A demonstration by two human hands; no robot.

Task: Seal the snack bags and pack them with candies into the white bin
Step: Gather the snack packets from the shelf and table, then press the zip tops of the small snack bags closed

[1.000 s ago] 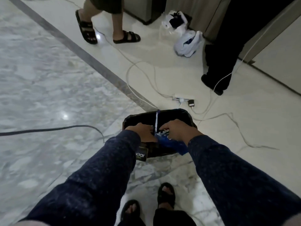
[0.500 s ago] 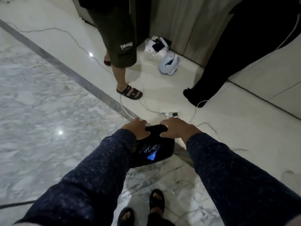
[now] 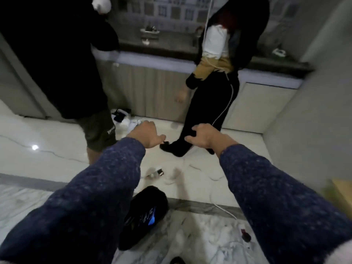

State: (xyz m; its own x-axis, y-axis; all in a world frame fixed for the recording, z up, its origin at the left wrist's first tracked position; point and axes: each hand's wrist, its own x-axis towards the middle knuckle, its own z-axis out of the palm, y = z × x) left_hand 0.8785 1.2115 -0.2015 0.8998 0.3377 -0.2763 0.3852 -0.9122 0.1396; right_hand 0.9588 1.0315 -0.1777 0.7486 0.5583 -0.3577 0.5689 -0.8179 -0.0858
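A black bag lies on the marble floor between my arms, and a blue snack bag shows inside its opening. My left hand is raised in front of me, far above the bag, fingers loosely curled and holding nothing. My right hand hovers beside it at the same height, fingers spread and empty. No white bin or candies are in view. The picture is blurred by head motion.
Two people stand close ahead: one in dark shorts at the left, one in black trousers at the centre. Behind them runs a counter with cabinets. White cables and a power strip lie on the floor, plastic bags by the cabinet.
Both hands have let go of the black bag and risen away from it. The view has tilted up from the floor to the people and the counter.
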